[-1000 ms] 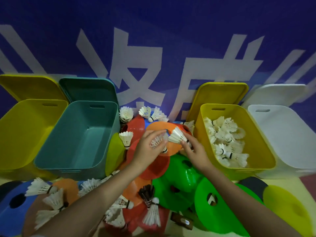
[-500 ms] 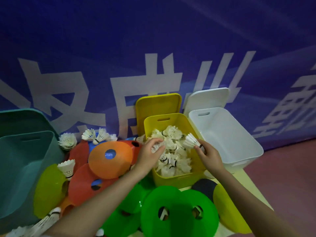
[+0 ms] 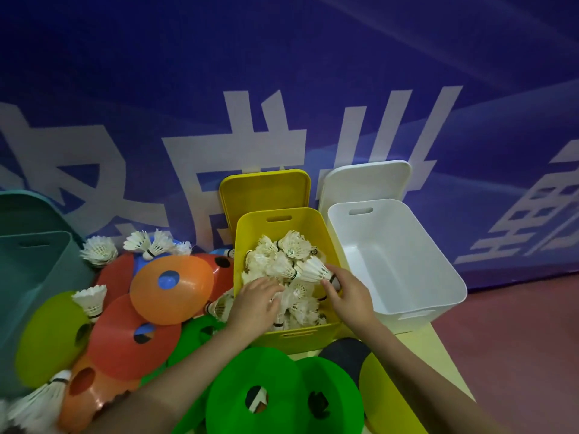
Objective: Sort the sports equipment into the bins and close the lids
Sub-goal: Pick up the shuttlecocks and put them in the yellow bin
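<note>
The yellow bin (image 3: 316, 335) stands open at centre, its lid (image 3: 264, 191) propped upright behind it against the blue banner (image 3: 282, 73). The bin holds a heap of white shuttlecocks (image 3: 282, 261).

The right hand (image 3: 349, 296) is over the bin's right side. Its fingers (image 3: 332, 272) pinch one shuttlecock (image 3: 313, 269) near the cork end, feathers pointing left over the heap. The left hand (image 3: 255, 300) reaches over the bin's near left wall, palm down, fingers spread loosely on the heap. Whether it holds anything cannot be told.

Progress, as judged:
- Shuttlecock sorting is well under way but not complete. Loose shuttlecocks (image 3: 147, 244) remain outside the bin, some by the banner and some among the cones at lower left.
- Disc cones (image 3: 170, 288) in orange, red, green and yellow-green lie unsorted in an overlapping pile left of and in front of the bin.
- The white bin (image 3: 445, 277), just right of the yellow one, is empty, lid (image 3: 366, 180) upright behind it.
- The teal bin (image 3: 34, 267) at far left is open; its contents are mostly out of view.
- No visible lid is closed.

Clearance: the yellow bin's right wall nearly touches the white bin. The cone pile crowds its left and front walls. Open floor lies only at far right.
</note>
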Available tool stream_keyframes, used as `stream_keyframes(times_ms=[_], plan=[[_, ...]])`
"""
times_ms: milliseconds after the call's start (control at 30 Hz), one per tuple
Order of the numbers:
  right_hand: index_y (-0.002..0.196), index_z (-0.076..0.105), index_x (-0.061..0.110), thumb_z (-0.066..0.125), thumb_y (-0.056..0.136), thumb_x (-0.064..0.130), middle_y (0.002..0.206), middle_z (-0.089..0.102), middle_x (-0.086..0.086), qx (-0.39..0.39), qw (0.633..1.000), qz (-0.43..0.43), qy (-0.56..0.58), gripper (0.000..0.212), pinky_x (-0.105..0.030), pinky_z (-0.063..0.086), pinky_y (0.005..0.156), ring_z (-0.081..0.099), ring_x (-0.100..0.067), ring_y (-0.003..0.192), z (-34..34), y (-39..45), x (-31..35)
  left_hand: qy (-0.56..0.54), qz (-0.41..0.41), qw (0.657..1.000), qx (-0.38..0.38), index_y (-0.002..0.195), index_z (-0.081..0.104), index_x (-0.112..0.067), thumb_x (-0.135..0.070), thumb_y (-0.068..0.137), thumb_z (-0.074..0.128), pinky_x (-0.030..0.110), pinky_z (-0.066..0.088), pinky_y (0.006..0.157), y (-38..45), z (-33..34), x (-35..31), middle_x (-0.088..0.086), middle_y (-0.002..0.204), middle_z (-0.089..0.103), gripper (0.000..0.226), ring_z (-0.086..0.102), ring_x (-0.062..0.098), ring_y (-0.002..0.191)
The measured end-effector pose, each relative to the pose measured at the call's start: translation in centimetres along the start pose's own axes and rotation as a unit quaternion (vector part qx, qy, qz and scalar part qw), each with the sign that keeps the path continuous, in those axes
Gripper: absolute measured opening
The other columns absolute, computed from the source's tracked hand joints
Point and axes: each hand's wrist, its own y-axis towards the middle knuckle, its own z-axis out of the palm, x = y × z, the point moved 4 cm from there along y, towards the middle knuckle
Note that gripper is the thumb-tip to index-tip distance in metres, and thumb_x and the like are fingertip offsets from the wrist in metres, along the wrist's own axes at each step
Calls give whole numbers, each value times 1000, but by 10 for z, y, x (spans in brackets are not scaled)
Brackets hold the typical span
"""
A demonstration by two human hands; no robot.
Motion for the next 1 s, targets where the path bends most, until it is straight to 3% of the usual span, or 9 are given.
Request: stream_keyframes(times_ms=[100, 233, 400, 633, 767, 833, 900, 1000], plan=[[134, 53, 23, 48, 94, 44, 120, 64, 3, 22, 999, -26, -13, 46, -26, 43, 84, 59, -18, 109, -2, 6, -2, -6, -2, 1000, 2, 132, 54, -30, -16, 98, 42, 31, 38, 106, -2, -1, -1, -9, 141, 48, 39, 44, 11, 131], [136, 51, 21, 49, 97, 39, 131, 59, 0, 107, 991, -59, -50, 43, -29, 42, 92, 56, -20, 117, -6, 17, -4, 20, 4, 999, 46, 124, 60, -34, -24, 98, 39, 27, 52, 76, 0, 1, -5, -12, 126, 60, 34, 63, 8, 94], [131, 52, 21, 57, 92, 36, 126, 59, 1, 142, 982, -86, -93, 42, -33, 48, 85, 60, -22, 107, -11, 15, -6, 19, -2, 999, 42, 121, 60, -33, -50, 96, 39, 28, 48, 82, 4, 8, -1, -13, 122, 61, 37, 53, 6, 113], [108, 61, 17, 68, 80, 27, 96, 58, -3, 75, 970, -158, -170, 30, -33, 47, 56, 58, -26, 74, -8, 8, -2, 19, -25, 999, 12, 127, 55, -30, -47, 94, 44, 30, 47, 84, 4, 9, 2, -10, 125, 58, 39, 52, 9, 113], [102, 65, 16, 68, 77, 22, 89, 59, -5, 75, 952, -172, -244, 25, -36, 47, 63, 58, -29, 78, -1, 8, -5, 13, -27, 1000, 3, 126, 56, -30, -46, 94, 45, 30, 47, 81, 4, 8, 3, -10, 122, 59, 37, 53, 10, 111], [95, 66, 21, 54, 87, 33, 85, 61, -2, 137, 934, -173, -282, 19, -36, 42, 78, 54, -25, 88, 6, 9, -3, 10, -27, 1000, -1, 125, 57, -30, -45, 94, 45, 30, 46, 80, 4, 9, 3, -9, 121, 59, 37, 53, 11, 111], [79, 62, 25, 31, 93, 46, 76, 60, 3, 241, 902, -162, -319, 40, -36, 35, 87, 46, -20, 87, 14, 9, -3, 11, -28, 1000, -2, 124, 58, -29, -43, 94, 45, 30, 46, 80, 4, 9, 4, -9, 122, 59, 36, 52, 11, 112], [76, 67, 22, 35, 96, 44, 76, 65, 3, 308, 895, -127, -295, 43, -33, 32, 82, 50, -19, 93, 19, 8, -5, 31, -39, 999, 16, 122, 59, -28, -38, 93, 45, 30, 45, 78, 5, 10, 5, -7, 123, 57, 34, 50, 13, 114]])
